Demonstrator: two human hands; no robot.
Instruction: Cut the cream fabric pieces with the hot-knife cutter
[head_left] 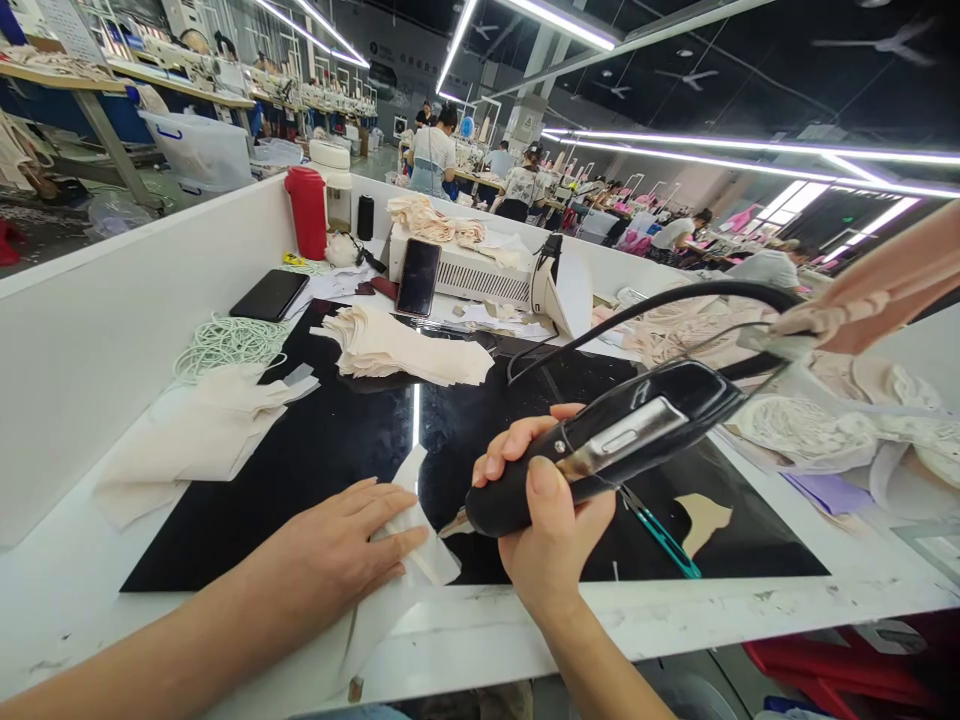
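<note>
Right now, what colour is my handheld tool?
The handheld tool is mostly black with a silvery plate, best seen in the head view.

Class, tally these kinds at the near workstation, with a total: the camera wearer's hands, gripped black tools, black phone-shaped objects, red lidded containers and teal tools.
Hands: 2 (left hand, right hand)
Gripped black tool: 1
Black phone-shaped objects: 2
Red lidded container: 1
Teal tool: 1
Total: 7

Mat (315, 440) black. On it: stack (409, 347) cream, snips (664, 532) teal. Near edge: cloth (433, 555) white. Above: tool (611, 442) black, silver. Left: cord (225, 347) mint.
</note>
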